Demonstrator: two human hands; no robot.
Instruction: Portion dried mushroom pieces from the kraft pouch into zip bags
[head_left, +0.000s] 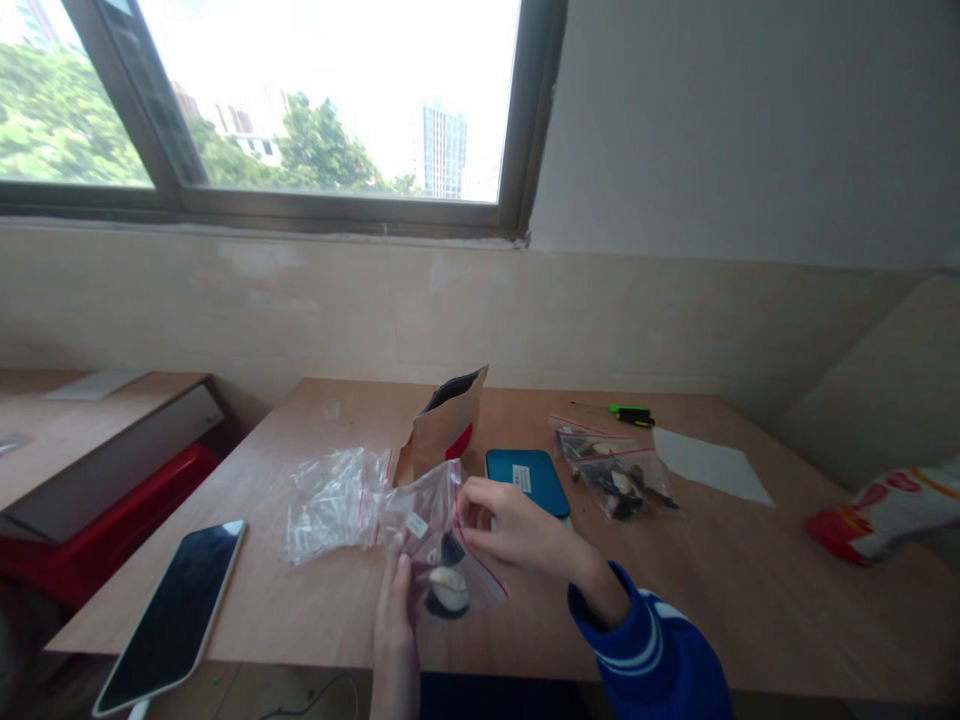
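Observation:
A clear zip bag (480,580) with a red seal line is held tilted above the near part of the table. Inside it lie a round whitish piece and several dark pieces, with a small white label near the top left. My left hand (397,600) grips the bag's left side, thumb in front. At the seal edge on the right, the fingers of my right hand (514,525) are pinched together on the bag; their tips are partly hidden. Just behind stand an open brown paper pouch (442,435) and a flat blue case (544,485) with a white label.
Clear empty-looking zip bags (330,505) lie left, beside a large phone or tablet (176,610) over the table edge. At right are filled zip bags (619,480), screwdrivers (634,414), white paper (709,465) and a red-and-white packet (885,510). A red stool (135,515) stands left.

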